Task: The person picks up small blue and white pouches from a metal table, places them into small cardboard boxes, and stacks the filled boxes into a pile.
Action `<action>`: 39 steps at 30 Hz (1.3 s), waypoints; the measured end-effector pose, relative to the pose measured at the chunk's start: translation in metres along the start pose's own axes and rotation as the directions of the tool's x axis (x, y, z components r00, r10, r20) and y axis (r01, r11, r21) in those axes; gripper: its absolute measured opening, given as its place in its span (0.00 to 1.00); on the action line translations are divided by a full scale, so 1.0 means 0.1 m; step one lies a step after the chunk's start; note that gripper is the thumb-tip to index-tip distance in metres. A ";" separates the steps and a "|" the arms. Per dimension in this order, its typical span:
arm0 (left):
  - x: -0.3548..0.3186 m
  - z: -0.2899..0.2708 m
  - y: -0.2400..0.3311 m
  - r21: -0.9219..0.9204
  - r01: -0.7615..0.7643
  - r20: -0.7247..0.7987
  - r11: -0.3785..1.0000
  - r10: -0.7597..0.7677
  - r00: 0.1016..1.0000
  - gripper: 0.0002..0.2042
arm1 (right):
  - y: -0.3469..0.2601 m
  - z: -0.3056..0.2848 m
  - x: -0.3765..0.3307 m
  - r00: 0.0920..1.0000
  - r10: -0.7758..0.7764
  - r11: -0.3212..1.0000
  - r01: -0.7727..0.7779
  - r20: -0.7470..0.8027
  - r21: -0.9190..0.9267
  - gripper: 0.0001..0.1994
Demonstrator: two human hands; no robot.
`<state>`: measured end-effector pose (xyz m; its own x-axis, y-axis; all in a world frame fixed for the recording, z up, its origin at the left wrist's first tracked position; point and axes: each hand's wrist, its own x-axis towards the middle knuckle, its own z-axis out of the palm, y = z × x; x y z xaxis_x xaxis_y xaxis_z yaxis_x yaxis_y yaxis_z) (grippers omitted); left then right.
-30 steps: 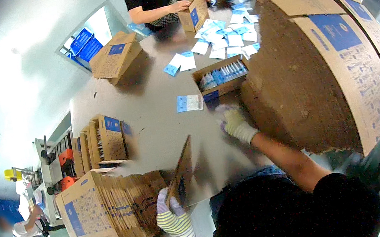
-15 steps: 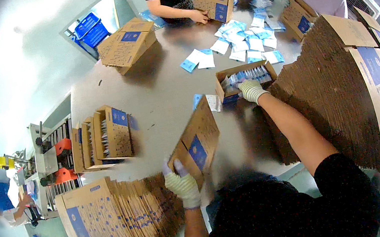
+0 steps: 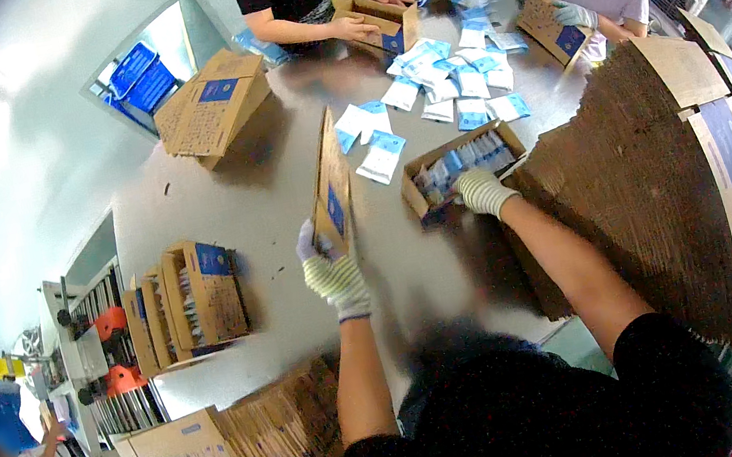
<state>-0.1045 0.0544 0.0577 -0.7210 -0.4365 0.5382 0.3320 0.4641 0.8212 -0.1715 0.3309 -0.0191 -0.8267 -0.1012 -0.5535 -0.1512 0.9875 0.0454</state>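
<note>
Head view: gripping a flat carton (image 3: 332, 176) by its near end in the left hand (image 3: 332, 274), with fingers closed around the cardboard. Holding it upright, nearly edge-on to the camera, over the middle of the worktop (image 3: 266, 217). Reaching with the right hand (image 3: 482, 190) to the near rim of an open carton (image 3: 417, 200), set toward the worktop's right edge beside a tall stack of flattened cartons (image 3: 615, 194). Cannot tell whether pinching that rim or only pressing on it. Visible inside: white and blue sachets (image 3: 478, 153), packed in a row.

Apparently steadying the open carton; best to bear lightly and evenly, so as not to bow its wall or crumple the contents. Grip the flat carton firmly without bending its creases. Hold it clear of the loose sachets (image 3: 467, 81) lying toward the far edge, and of the filled cartons (image 3: 217, 299) standing near the left edge. Avoid tilting the open carton, to leave the row in order.
</note>
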 end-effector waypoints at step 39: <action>-1.01 -1.46 0.36 0.121 0.617 -0.253 0.778 -0.577 0.777 0.15 | -1.12 0.48 -1.40 0.858 0.383 0.249 0.262 -0.343 0.932 0.37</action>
<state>0.0687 0.0025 0.0609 -0.5977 -0.8017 -0.0074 -0.2602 0.1852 0.9476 -0.0127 0.2404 0.0132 -0.9529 0.2498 -0.1721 0.2514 0.3325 -0.9090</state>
